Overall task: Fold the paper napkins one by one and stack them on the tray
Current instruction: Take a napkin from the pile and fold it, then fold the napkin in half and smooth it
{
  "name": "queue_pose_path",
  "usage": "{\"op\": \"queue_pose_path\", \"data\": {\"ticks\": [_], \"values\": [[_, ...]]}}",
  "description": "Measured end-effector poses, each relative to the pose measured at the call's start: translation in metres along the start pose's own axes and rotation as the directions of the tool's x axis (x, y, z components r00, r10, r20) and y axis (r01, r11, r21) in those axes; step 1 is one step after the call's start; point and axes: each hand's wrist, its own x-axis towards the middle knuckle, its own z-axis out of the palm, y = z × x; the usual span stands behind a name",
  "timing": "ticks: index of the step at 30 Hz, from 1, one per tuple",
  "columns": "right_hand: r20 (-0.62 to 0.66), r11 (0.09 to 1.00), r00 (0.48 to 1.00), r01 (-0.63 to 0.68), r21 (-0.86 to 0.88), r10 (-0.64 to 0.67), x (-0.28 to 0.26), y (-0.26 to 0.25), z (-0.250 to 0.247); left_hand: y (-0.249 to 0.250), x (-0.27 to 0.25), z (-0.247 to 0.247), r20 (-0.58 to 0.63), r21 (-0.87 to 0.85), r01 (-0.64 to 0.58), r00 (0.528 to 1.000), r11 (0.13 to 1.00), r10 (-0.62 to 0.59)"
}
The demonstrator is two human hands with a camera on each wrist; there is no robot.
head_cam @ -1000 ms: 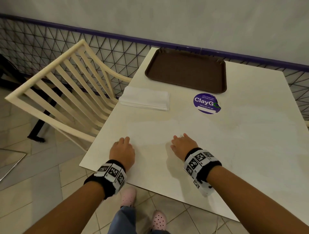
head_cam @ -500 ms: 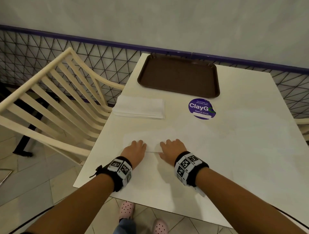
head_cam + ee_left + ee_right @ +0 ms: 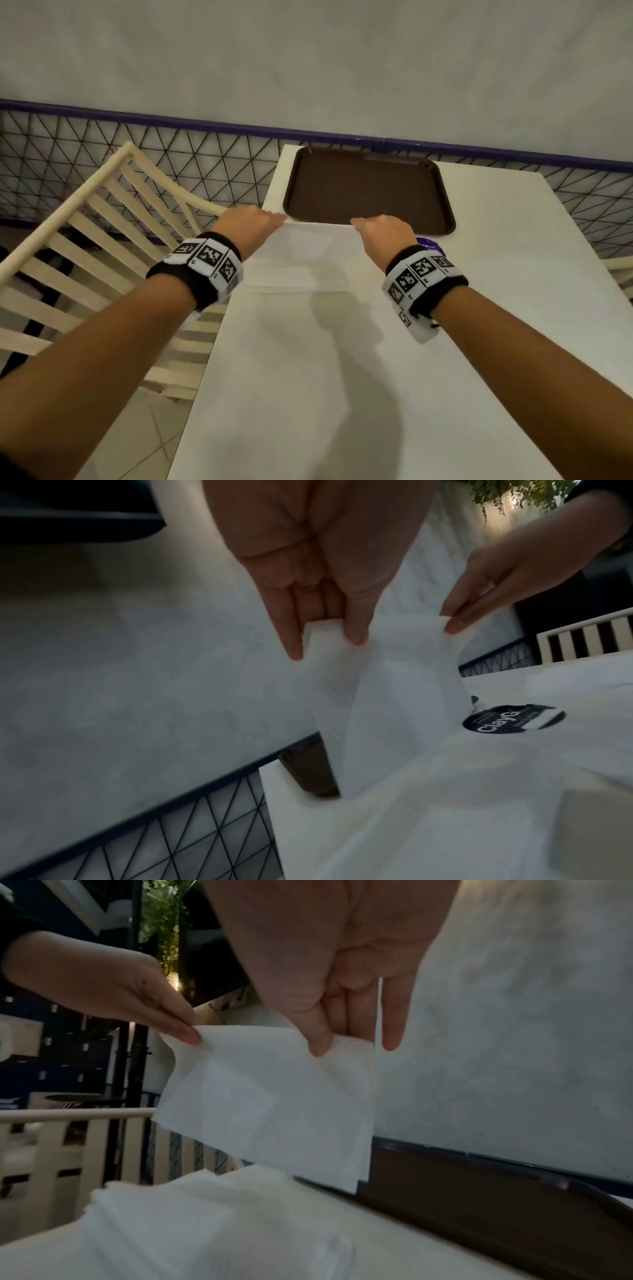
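Napkin (image 3: 318, 240) hangs in the air between both hands, pinched at its two upper corners and drooping down toward the tabletop (image 3: 479, 342). On the left hand (image 3: 248, 222) the thumb and fingers (image 3: 356, 631) squeeze one corner, with the little finger sticking straight out, free of the paper. The right hand (image 3: 383, 231) pinches the other corner in the same manner, thumb against fingers (image 3: 318, 1045), one finger left straight beside the sheet. Its top edge is stretched nearly level between the two hands, and the paper looks doubled over. Directly below the held sheet lies a stack of white napkins (image 3: 294, 277) on the tabletop near its left edge. Just beyond the hands sits a brown tray (image 3: 370, 181) against the far end of the tabletop, and a round purple sticker (image 3: 514, 718) shows to the right of the stack. A cream slatted chair (image 3: 102, 240) stands at the left.
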Motion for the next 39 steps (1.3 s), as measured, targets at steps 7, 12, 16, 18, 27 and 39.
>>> {"op": "queue_pose_path", "data": {"ticks": [7, 12, 16, 18, 27, 39], "values": [[0.08, 0.996, 0.997, -0.022, 0.081, 0.016, 0.019, -0.022, 0.031, -0.015, -0.004, 0.053, -0.021, -0.093, -0.072, 0.997, 0.993, 0.07], [0.22, 0.991, 0.974, 0.03, 0.128, -0.058, 0.01, -0.037, 0.081, 0.002, -0.014, 0.11, 0.177, -0.228, -0.082, 0.976, 0.97, 0.124], [0.304, 0.985, 0.951, 0.004, 0.172, -0.057, 0.004, -0.043, 0.103, 0.008, -0.02, 0.14, 0.113, -0.262, -0.096, 0.985, 0.96, 0.129], [0.209, 0.982, 0.976, 0.024, 0.187, -0.063, 0.004, -0.045, 0.109, 0.006, -0.02, 0.146, 0.066, -0.234, -0.145, 0.984, 0.961, 0.164], [0.323, 0.981, 0.941, 0.04, 0.189, -0.101, 0.0, -0.041, 0.122, 0.007, -0.022, 0.144, 0.125, -0.297, -0.044, 0.989, 0.954, 0.085], [0.335, 0.852, 0.899, -0.395, 0.343, 0.282, -0.125, 0.05, 0.123, 0.098, -0.027, 0.108, -0.099, -0.37, -0.424, 0.902, 0.827, 0.419]]}}
